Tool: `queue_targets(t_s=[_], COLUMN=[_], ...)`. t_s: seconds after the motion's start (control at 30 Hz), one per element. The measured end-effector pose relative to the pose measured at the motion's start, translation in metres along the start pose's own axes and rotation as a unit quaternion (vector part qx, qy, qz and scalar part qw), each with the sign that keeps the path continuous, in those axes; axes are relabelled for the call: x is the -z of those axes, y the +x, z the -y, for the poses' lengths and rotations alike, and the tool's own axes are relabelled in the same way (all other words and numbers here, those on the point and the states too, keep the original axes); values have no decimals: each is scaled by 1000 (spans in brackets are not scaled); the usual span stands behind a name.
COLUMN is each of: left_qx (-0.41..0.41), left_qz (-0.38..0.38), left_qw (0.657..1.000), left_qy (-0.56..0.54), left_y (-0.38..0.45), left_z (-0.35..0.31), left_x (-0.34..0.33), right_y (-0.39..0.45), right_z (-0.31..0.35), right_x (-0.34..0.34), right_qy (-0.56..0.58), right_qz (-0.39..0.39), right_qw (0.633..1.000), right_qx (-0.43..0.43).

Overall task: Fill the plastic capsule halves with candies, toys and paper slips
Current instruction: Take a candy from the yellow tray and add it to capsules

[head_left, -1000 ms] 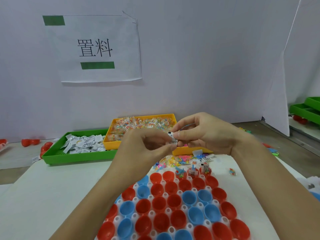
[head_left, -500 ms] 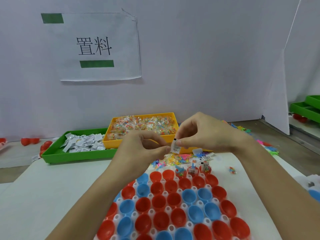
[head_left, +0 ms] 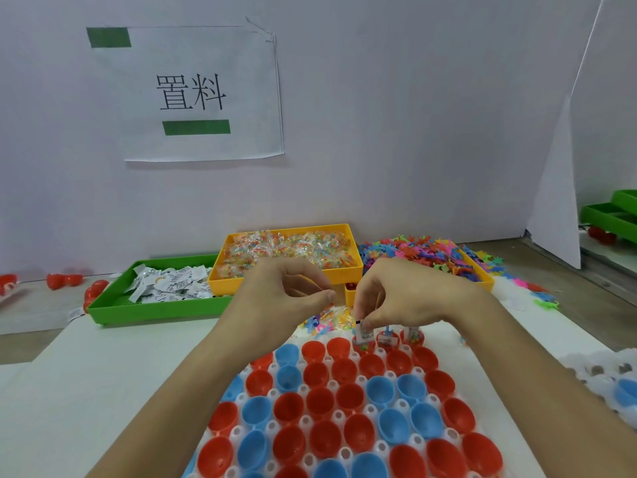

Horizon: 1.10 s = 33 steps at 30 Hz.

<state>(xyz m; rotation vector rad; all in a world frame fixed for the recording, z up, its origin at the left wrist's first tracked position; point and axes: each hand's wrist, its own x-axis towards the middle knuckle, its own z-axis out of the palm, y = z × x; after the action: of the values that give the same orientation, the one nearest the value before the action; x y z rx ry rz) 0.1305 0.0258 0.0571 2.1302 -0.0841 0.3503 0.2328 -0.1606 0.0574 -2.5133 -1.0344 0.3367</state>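
white wall point(head_left: 396, 132) — paper sign point(head_left: 203, 94) taped | white tabletop point(head_left: 86, 391) | even light

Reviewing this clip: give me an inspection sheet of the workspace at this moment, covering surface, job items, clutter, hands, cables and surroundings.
Surface: white table carrying a white holder tray.
Job's things: red and blue capsule halves mostly empty, three in the far row filled; green tray of paper slips; yellow tray of candies; heap of toys.
Clutter: loose toys and candies beyond the holder; red halves far left.
Hands: right hand pinches a paper slip over a far-row capsule; left hand curled, seemingly holding nothing.
Cables: nothing seen.
Surroundings: white wall with a paper sign; green trays far right.
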Motion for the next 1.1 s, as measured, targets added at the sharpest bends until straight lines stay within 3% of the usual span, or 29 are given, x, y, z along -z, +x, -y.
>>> queue_targets(t_s=[0.77,1.1], left_qx=[-1,-5], left_qz=[12,11], left_qw=[1000,1000], left_qy=[18,23], left_y=[2,3], left_z=[5,8], left_x=[1,3], right_y=[1,1], right_z=[5,3], right_x=[-4,-3], right_qy=[-7,-23], right_qz=[29,3], right_qw=[1000,1000], right_qx=[2,-10])
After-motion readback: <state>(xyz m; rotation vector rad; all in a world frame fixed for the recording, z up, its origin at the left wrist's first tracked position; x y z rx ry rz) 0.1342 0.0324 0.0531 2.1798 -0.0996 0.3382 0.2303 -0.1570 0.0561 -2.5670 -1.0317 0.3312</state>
